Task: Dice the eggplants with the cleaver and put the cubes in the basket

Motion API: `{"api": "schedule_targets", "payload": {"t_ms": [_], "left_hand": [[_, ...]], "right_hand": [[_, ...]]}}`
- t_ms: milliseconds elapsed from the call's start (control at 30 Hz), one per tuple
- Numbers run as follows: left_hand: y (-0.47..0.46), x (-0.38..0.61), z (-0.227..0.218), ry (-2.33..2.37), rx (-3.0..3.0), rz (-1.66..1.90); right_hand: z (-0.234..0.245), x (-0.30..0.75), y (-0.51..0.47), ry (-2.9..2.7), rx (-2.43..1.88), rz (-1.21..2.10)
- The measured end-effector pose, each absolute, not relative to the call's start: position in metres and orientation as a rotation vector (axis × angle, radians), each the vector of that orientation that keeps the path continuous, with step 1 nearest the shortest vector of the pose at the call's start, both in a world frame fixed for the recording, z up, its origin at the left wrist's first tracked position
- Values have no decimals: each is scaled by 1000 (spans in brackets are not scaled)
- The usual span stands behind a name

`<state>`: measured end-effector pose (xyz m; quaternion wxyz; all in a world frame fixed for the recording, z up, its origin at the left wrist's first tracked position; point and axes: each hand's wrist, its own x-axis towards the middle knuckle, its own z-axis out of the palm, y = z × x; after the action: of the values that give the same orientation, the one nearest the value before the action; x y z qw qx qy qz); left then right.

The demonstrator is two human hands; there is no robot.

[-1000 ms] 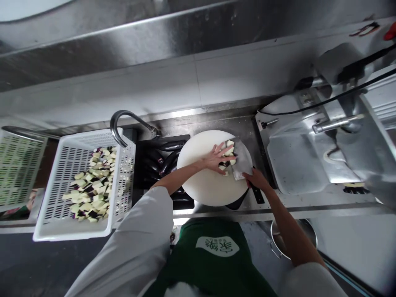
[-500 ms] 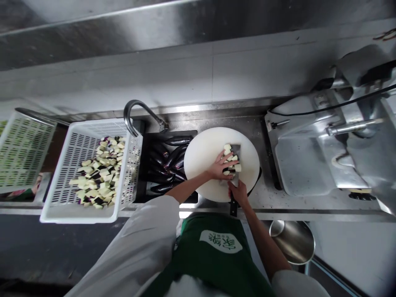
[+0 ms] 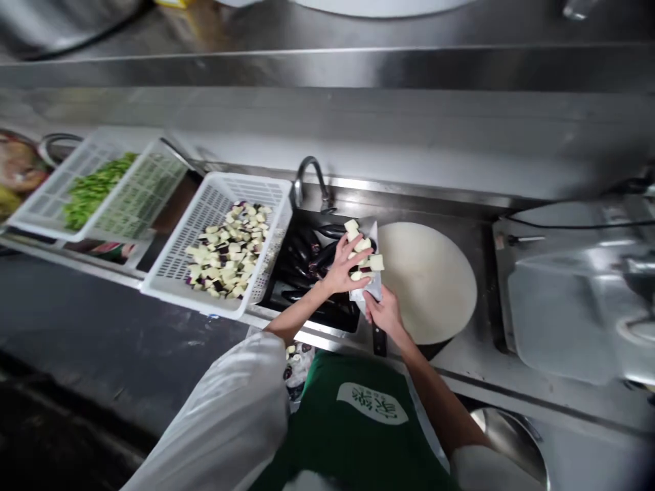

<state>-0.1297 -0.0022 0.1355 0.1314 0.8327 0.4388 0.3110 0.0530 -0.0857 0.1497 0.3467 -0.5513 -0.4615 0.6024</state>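
Note:
My right hand [image 3: 383,312] grips the black handle of a cleaver [image 3: 372,290], whose flat blade carries a pile of pale eggplant cubes [image 3: 363,251]. My left hand [image 3: 342,266] lies with fingers spread against the cubes, steadying them on the blade. The load hangs over the sink [image 3: 317,310], left of the round white cutting board [image 3: 430,279]. Whole dark eggplants [image 3: 307,256] lie in the sink below. A white slotted basket [image 3: 256,198] with several cut eggplant pieces [image 3: 225,256] stands to the left of the sink.
A curved faucet [image 3: 310,170] rises behind the sink. A second white basket [image 3: 92,164] with green vegetables [image 3: 95,187] sits further left. A steel machine [image 3: 578,300] stands on the counter at right, a metal bowl [image 3: 506,436] below the counter edge.
The cleaver with the cubes on it has left the cutting board and moved left over the sink, both hands going with it. The view has swung left, showing the green-vegetable basket.

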Motion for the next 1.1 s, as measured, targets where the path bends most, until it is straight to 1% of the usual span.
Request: {"api": "schedule_targets", "payload": {"t_ms": [100, 167, 300, 367, 433, 500, 567, 667, 733, 833, 967, 1100], "left_hand": [[-24, -224, 160, 1573, 2347, 1099], [-37, -287, 171, 1814, 2224, 1209], [-58, -400, 180, 2223, 1844, 1322], [-71, -443, 178, 2383, 1635, 1295], [-91, -470, 172, 2506, 1420, 1318], [-114, -483, 159, 2576, 1265, 1407], [-133, -486, 144, 2593, 1230, 1447], [-135, -486, 119, 2593, 1110, 1263], [-113, -485, 104, 2563, 847, 1091], [-59, -476, 90, 2527, 572, 967], [11, -461, 84, 2548, 644, 999], [62, -465, 89, 2465, 914, 927]], "right_hand": [[178, -30, -64, -1438, -1293, 1695], [201, -94, -46, -1652, -1174, 1698], [240, -211, -17, -2044, -1074, 1502], [248, -243, -8, -2157, -1110, 1373], [247, -247, -4, -2162, -1145, 1312], [237, -224, -5, -2087, -1168, 1332], [224, -178, -13, -2009, -1195, 1385], [207, -92, -37, -1973, -1387, 1265], [198, -37, -58, -1971, -1593, 1088], [184, 30, -87, -1846, -1909, 1019], [164, 85, -121, -1573, -2199, 890], [148, 110, -146, -1393, -2313, 767]]}}
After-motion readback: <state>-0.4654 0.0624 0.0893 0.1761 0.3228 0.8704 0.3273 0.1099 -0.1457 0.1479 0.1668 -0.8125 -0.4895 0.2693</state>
